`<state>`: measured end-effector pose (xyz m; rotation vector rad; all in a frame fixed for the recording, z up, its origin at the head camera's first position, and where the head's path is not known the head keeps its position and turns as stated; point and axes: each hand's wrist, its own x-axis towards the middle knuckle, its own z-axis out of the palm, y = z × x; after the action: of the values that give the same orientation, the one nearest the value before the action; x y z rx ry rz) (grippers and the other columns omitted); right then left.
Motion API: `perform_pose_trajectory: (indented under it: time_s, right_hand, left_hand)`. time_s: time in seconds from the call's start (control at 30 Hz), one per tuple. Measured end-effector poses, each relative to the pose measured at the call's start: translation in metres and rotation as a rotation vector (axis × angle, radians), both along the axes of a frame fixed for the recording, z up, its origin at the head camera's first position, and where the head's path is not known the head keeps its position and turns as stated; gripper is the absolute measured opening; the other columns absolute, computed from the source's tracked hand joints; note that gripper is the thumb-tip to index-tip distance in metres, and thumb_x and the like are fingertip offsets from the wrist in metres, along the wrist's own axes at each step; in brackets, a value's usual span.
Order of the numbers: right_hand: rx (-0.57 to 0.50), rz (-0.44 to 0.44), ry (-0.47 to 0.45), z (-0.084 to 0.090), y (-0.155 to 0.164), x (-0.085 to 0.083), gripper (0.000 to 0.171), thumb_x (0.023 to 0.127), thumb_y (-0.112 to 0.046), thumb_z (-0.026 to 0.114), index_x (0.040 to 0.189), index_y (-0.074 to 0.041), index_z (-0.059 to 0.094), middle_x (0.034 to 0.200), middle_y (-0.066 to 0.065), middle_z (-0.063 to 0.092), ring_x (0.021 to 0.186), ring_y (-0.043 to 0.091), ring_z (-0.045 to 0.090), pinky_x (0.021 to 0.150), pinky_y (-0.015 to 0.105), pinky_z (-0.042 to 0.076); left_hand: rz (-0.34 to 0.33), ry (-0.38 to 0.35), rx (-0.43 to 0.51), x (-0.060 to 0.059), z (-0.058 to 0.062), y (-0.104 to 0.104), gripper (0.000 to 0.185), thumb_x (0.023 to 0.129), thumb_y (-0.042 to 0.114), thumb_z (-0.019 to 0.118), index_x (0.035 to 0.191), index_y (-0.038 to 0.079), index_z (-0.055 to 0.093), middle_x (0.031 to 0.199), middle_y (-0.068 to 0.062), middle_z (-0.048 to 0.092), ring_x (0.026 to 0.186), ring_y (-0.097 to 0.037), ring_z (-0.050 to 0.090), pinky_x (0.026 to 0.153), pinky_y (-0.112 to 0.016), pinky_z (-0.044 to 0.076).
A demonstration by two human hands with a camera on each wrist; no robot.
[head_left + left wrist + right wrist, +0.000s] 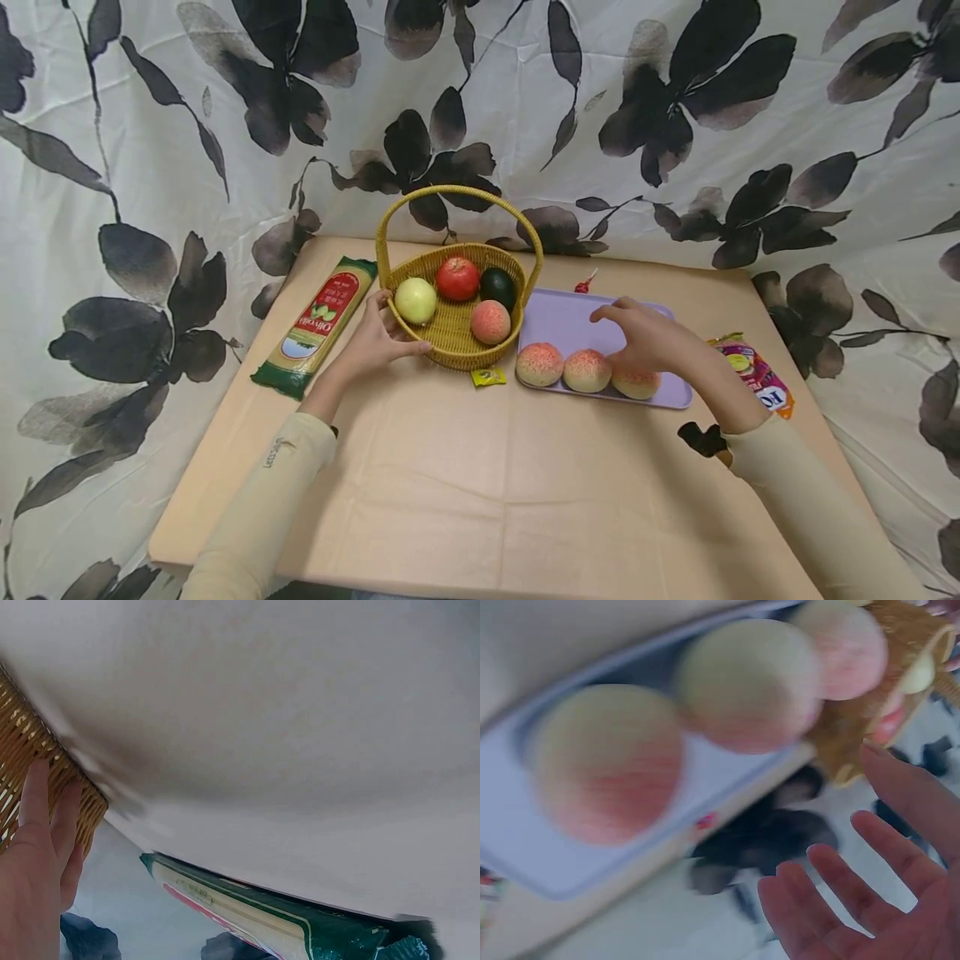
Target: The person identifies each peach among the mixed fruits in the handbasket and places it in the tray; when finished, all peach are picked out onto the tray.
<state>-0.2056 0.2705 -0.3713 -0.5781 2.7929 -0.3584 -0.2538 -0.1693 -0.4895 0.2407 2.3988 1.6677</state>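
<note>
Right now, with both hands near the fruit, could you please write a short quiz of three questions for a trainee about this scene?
1. True or false: the left hand touches the yellow woven wicker basket.
2. How many pink-speckled round peaches lie on the flat lilac rectangular tray?
A. two
B. three
C. five
3. Fill in the missing word: the long green and red packet of spaghetti lies to the ____ of the basket.

Key:
1. true; its fingers rest against the weave.
2. B; the open right hand hovers over them.
3. left
</note>
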Motion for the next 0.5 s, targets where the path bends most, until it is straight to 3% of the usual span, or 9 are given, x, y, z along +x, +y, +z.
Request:
perform_pose_trajectory:
  time_s: [0.27, 0.5]
  right_hand:
    - [0.006, 0.134, -0.011, 0.031, -0.069, -0.022, 0.061, 0.083, -0.017, 0.088, 0.138, -0.011, 0.062, 0.141, 0.019, 0.058, 0.126, 0.037, 0.060, 0.104, 0.055, 0.055]
    - [0.067, 0.257, -0.002, 0.040, -0.128, -0.053, 0.057, 0.084, -0.019, 0.084, 0.136, -0.009, 0.063, 0.134, 0.017, 0.061, 0.114, 0.031, 0.061, 0.098, 0.048, 0.056]
  left_hand:
    - [-0.001, 0.009, 0.005, 0.001, -0.001, 0.000, 0.127, 0.078, 0.031, 0.094, 0.160, 0.011, -0.001, 0.169, -0.021, 0.007, 0.157, -0.035, 0.029, 0.126, -0.049, 0.035]
    - [-0.007, 0.016, 0.051, 0.000, -0.002, 0.000, 0.126, 0.078, 0.021, 0.094, 0.160, 0.007, -0.001, 0.169, -0.023, 0.008, 0.156, -0.040, 0.031, 0.123, -0.051, 0.038]
